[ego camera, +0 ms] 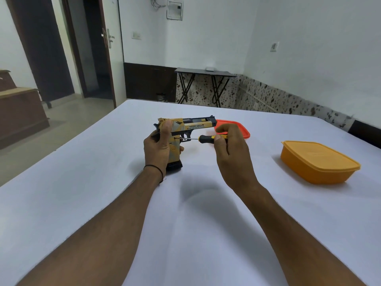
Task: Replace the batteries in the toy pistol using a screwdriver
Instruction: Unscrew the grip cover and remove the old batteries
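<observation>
The left hand was wrapped around the grip of the glossy yellow-and-black plastic toy pistol, held upright above the smooth white table, barrel pointing right; the right hand pinched the black-and-yellow handle of a slim screwdriver, its thin metal shaft lying level with its tip at the grip beside the trigger guard. A shallow red lid lay just behind the right hand, partly hidden by it; a rounded-square orange plastic container sat well apart to the right.

toy pistol: yellow-and-black, upright, barrel pointing right, grip base on table centre | screwdriver: black-and-yellow handle, horizontal, thin shaft tip at the pistol's grip
</observation>
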